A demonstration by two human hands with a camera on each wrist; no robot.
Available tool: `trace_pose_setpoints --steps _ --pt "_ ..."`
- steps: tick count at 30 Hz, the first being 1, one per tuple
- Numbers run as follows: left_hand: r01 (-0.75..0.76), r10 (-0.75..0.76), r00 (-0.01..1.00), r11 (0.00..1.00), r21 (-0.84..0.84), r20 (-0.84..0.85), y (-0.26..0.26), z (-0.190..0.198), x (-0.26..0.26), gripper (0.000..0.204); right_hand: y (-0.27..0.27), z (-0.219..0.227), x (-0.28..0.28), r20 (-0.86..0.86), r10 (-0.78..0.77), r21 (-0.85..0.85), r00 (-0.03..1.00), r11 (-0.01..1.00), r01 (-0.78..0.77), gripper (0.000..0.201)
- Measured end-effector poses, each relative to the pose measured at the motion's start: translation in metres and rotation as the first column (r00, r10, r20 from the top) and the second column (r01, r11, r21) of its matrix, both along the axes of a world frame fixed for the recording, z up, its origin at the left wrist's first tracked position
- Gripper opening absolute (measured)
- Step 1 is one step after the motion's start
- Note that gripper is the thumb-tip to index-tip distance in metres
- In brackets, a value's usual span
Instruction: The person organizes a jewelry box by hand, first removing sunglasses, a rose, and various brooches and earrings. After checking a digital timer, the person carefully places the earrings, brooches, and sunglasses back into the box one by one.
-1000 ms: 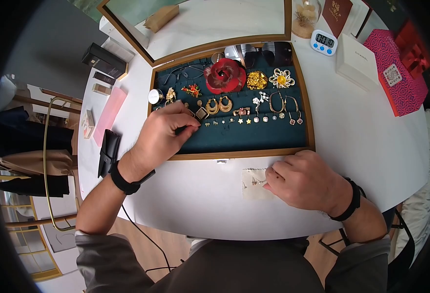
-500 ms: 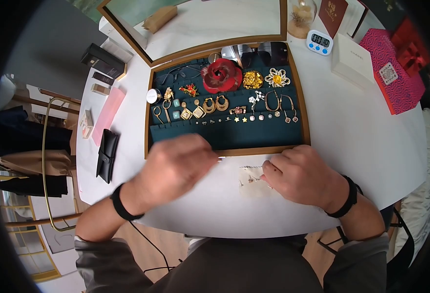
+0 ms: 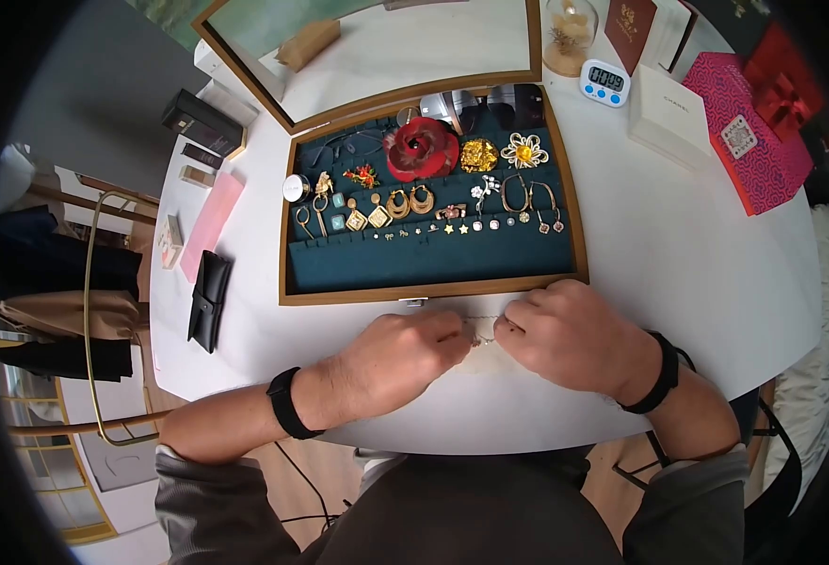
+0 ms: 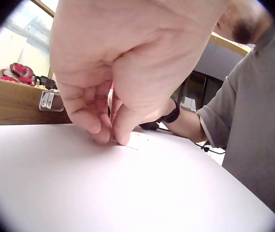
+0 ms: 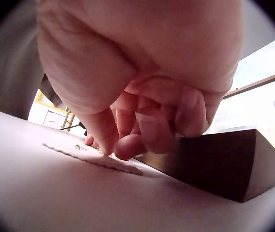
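My left hand and right hand meet fingertip to fingertip over a small pale cloth in front of the jewelry case. Both pinch at a tiny stud earring between them; which part each holds I cannot tell. In the left wrist view, the left thumb closes against the forefinger low over the tabletop. The right wrist view shows the right thumb and curled fingers on the scallop-edged cloth, where another stud earring lies. The fingers hide part of the cloth.
The open wooden jewelry case holds rows of earrings and a red flower brooch. A black pouch and a pink strip lie left of it. A timer and white box stand right.
My left hand has moved from the case's earring rows down and right to the cloth beside my right hand. The right hand stays at the cloth.
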State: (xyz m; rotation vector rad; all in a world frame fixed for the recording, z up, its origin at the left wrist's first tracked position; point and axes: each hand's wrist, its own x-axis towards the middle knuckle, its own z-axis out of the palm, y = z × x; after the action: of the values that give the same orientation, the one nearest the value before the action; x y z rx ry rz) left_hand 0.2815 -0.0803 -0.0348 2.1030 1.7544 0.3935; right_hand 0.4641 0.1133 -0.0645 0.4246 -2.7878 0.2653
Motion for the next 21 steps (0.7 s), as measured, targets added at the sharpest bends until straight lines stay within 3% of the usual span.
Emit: trace_pose_setpoints --steps 21 --pt "0.006 -0.026 0.99 0.99 -0.143 -0.136 -0.02 0.011 -0.014 0.013 -0.001 0.002 0.001 0.063 -0.009 0.003 0.998 1.0 0.008 0.007"
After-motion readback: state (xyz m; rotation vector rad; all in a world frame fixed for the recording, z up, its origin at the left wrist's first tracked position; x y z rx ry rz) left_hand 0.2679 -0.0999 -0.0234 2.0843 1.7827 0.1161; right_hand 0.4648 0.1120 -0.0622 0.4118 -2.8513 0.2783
